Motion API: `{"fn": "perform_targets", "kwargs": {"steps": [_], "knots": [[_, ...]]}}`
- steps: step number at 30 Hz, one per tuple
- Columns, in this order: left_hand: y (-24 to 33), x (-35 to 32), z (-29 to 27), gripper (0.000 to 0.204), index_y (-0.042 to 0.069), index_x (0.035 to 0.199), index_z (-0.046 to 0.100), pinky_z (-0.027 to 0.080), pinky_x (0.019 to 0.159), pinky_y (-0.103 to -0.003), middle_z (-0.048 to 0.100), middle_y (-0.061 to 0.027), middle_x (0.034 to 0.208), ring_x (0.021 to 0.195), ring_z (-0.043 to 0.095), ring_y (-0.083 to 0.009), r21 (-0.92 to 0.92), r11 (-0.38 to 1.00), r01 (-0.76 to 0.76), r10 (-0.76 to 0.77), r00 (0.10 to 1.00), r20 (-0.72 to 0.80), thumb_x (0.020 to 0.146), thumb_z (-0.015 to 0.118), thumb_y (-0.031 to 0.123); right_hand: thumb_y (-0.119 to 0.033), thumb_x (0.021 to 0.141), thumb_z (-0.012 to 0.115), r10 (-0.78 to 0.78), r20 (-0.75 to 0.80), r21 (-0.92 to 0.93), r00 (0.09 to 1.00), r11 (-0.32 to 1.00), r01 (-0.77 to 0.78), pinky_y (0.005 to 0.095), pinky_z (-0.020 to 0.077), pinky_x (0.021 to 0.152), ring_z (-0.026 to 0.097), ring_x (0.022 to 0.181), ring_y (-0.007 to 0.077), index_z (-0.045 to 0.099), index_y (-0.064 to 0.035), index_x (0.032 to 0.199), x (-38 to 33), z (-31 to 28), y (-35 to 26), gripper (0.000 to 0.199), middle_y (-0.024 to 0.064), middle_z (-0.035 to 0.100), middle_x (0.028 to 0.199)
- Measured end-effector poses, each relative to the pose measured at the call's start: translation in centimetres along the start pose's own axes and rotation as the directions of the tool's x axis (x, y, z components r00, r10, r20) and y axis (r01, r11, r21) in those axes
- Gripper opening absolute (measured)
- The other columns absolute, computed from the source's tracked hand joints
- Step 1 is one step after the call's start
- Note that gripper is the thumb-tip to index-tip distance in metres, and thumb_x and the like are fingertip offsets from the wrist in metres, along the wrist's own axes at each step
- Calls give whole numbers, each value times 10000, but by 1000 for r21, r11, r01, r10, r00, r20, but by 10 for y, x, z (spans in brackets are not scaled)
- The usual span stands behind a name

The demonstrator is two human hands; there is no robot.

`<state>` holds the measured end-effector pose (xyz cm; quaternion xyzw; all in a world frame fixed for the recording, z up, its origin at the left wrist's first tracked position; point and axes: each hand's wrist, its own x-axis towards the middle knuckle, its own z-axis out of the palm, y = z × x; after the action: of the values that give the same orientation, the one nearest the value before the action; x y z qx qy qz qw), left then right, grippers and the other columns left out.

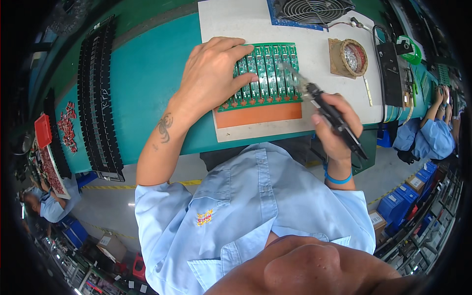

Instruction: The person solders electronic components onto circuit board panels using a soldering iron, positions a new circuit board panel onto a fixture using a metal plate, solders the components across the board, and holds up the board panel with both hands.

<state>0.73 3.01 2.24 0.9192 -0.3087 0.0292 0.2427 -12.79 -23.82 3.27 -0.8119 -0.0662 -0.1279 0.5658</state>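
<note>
A green circuit board panel [268,73], made of several narrow strips, lies on an orange-brown sheet [260,116]. My left hand [216,66] grips its left part, fingers over the far edge and thumb resting on the strips. My right hand [337,125] is closed around a black soldering iron [334,115]. The iron slants up and left, its front end over the right part of the panel. A blurred, whitish haze surrounds the tip, so I cannot tell whether it touches a strip.
A round tub [350,56] of silvery bits stands right of the panel. Beyond is a fan [314,11]; a black soldering station [390,73] stands farther right. Left are a black slotted rack [98,98], small red parts [68,127] and a red tray [43,131]. Co-workers sit at both sides.
</note>
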Motion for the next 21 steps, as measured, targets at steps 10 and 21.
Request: {"fn": "perform_targets", "kwargs": {"steps": [10,21], "knots": [[-2,0,0,480,89,1250,776,501,1057,-426,742,-74,1312,1218,671,-276,-8,1000,3,-3,1000,7,814,889,254,26,796,797,188,-548,139,815,981,-133,331,560,855,680,878,213,656,19,1321,-11,-24,41,543,165,696,1170],[-1,-4,-12,493,81,1249,763,503,1066,-419,741,-74,1313,1232,673,-273,-7,1000,-24,23,1000,-6,796,895,226,53,775,791,-53,67,104,996,994,46,294,510,736,636,791,194,700,25,1251,3,16,5,486,139,732,1022]]}}
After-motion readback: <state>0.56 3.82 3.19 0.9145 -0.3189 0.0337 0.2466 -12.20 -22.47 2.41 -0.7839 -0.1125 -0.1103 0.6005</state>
